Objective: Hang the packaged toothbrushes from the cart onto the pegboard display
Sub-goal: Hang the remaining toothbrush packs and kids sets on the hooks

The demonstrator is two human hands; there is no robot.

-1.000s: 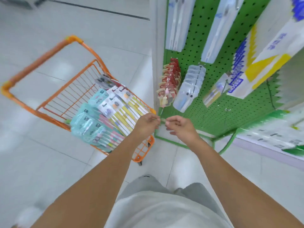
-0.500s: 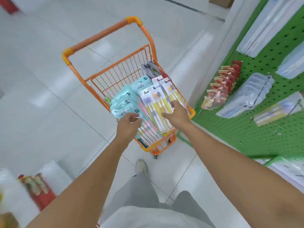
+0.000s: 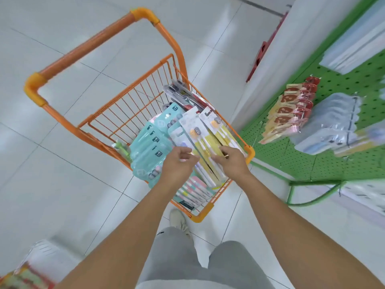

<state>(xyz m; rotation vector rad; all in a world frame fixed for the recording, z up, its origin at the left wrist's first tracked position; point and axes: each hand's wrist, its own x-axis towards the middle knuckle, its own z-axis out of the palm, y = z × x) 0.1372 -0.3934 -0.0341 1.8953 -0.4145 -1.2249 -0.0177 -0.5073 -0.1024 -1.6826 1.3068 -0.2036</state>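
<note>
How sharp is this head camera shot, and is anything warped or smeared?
Head view: the cart and both hands over the toothbrush packs are fairly sharp; the pegboard goods at right and the bottom-left corner smear with motion blur; wide-angle bending curves the floor tile lines; lighting is soft and even.

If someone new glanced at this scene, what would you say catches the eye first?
The bright orange cart on the pale tiled floor dominates the middle, with teal packs and yellow-and-white toothbrush packs heaped inside. The left hand and right hand reach over those packs. To the right stands the green pegboard, where red-and-cream packets already hang.
</note>
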